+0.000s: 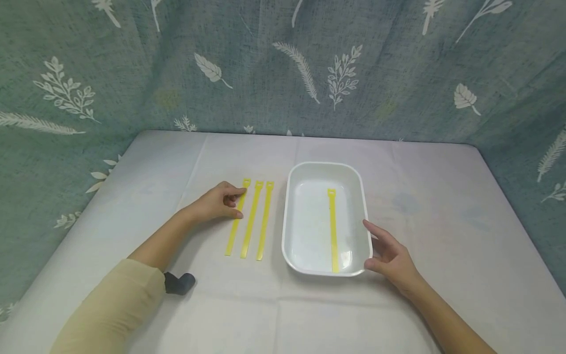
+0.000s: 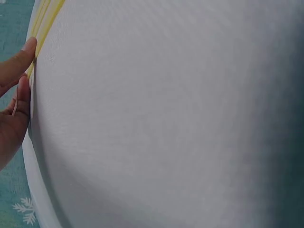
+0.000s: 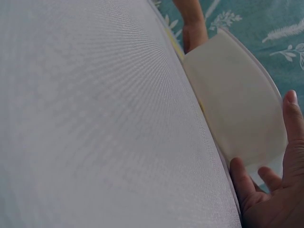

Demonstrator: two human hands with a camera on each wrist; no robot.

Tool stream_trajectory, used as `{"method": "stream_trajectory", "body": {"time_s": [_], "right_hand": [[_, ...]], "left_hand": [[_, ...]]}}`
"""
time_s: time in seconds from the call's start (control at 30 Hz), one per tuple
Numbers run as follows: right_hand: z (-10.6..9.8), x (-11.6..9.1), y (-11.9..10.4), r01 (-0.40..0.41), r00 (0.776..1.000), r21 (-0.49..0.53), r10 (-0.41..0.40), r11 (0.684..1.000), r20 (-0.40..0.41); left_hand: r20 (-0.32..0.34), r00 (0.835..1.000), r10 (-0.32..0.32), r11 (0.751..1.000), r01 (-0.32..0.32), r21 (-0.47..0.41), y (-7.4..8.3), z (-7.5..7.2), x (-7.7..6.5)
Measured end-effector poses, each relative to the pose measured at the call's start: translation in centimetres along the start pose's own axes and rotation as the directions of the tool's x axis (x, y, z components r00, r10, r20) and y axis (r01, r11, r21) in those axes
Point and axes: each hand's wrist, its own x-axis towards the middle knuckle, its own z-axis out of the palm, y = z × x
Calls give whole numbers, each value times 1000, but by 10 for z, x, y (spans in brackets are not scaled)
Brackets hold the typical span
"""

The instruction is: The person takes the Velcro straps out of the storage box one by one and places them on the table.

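Three yellow cable ties with slotted heads lie side by side on the table in the head view. My left hand (image 1: 216, 201) is at the leftmost cable tie (image 1: 233, 236), its index finger near the head and its thumb lower down, spaced apart along the strap. To the right are the middle cable tie (image 1: 251, 221) and the right cable tie (image 1: 264, 221). Another yellow cable tie (image 1: 333, 231) lies lengthwise inside a white rectangular tray (image 1: 305, 268). At the tray's right side is my right hand (image 1: 393, 263), fingertips and thumb spread apart against the rim.
A white cloth covers the table (image 1: 442, 221). Behind it hangs a green-blue curtain (image 1: 265, 64) with white leaf prints. A dark rounded piece (image 1: 180, 283) shows beside the left sleeve (image 1: 115, 300).
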Motion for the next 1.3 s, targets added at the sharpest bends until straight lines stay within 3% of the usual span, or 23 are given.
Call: {"method": "stream_trajectory", "body": {"time_s": [0.27,0.6,1.03,1.3], "right_hand": [[0,1,0,-3,1000,-21,3,1000,-13],[-1,0,0,-9,1000,-4,9,1000,-13],[0,1,-1,2,1000,-15,-2,1000,-16],[0,0,1,-13,1000,-12,13,1000,-25]], "left_hand": [[17,1000,-12,1000,11,26,6,-1,-5],[44,998,40,995,-36,-91,17,-15,5],[105,985,139,972,-116,-204,55,-24,20],[158,969,189,957,-145,-251,90,-25,32]]}}
